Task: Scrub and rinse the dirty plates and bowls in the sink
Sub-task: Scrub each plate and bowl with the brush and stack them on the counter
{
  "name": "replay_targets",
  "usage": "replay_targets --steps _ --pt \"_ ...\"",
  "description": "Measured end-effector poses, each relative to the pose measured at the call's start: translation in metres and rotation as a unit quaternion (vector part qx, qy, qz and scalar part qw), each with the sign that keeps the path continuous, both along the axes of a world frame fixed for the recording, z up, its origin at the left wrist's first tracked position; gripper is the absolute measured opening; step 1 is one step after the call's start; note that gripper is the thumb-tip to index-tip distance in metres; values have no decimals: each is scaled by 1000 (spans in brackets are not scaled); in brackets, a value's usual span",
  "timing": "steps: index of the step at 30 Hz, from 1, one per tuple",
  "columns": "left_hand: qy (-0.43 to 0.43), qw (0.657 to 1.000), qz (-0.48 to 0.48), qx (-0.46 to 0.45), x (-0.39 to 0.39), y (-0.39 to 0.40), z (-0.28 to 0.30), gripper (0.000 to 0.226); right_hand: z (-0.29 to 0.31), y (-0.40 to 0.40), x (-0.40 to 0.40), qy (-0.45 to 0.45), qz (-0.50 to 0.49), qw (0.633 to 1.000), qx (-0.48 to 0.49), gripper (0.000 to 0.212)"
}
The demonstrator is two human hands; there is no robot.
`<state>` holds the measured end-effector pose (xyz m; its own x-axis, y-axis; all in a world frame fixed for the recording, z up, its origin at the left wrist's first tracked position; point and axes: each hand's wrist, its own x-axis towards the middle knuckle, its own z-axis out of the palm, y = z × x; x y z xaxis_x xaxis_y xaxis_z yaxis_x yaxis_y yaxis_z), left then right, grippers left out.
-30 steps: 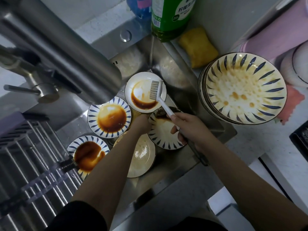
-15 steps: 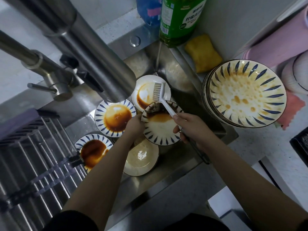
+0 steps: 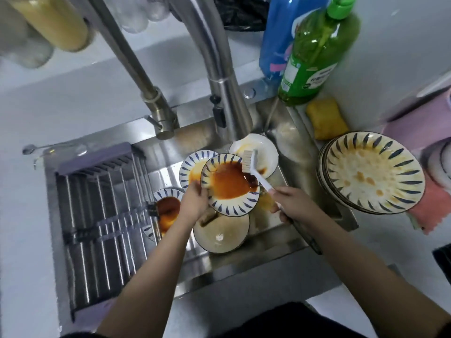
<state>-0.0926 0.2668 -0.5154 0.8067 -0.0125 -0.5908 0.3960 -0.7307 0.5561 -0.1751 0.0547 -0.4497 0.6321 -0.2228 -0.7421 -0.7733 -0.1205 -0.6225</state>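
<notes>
Head view: faucet [image 3: 227,103] overhangs sink [image 3: 244,264]; 1 sponge [image 3: 325,120] beside.

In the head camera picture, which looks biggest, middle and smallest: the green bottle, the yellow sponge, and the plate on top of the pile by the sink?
1. Top plate of the pile: biggest.
2. Green bottle: a bit smaller, though it stands nearer the camera, so it may look bigger than it is.
3. Yellow sponge: clearly smallest.
</notes>
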Motion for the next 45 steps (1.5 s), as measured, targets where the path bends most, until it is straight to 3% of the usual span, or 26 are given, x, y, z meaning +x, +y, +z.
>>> replay_targets --steps 7,13,17,20,23,26,29,33,35,38,41,45 --pt "-125 986 -29 106 -27 20 36 30 10 10 -11 13 27 999 28 32" --pt "-207 973 10 99 -58 31 63 25 31 21 -12 7 150 988 -18 33" --pt "-209 966 142 53 -74 40 66 27 40 33 -12 -22 244 965 -94 31" --pt "-161 942 287 -61 -86 39 72 28 51 47 -14 -104 374 899 -201 31" --pt "-109 878 421 -199 -91 31 64 24 70 67 -16 -158 480 800 -324 41" --pt "-77 837 479 -253 -88 29 53 37 98 83 -23 -185 568 705 -383 48" --pt "-65 819 494 -284 -89 27 75 42 120 71 -25 -172 611 659 -402 43" --pt "-101 838 451 -288 -92 27 93 42 132 45 -4 -111 571 661 -473 38" --pt "-107 855 418 -287 -93 23 98 41 130 48 4 -124 548 668 -488 43" --pt "-119 870 384 -286 -93 14 104 43 125 59 2 -175 557 682 -441 52" --pt "-129 871 382 -280 -90 15 107 39 137 55 -5 -189 599 668 -399 42" --pt "-142 881 364 -268 -91 21 106 52 139 39 1 -161 551 675 -463 37"
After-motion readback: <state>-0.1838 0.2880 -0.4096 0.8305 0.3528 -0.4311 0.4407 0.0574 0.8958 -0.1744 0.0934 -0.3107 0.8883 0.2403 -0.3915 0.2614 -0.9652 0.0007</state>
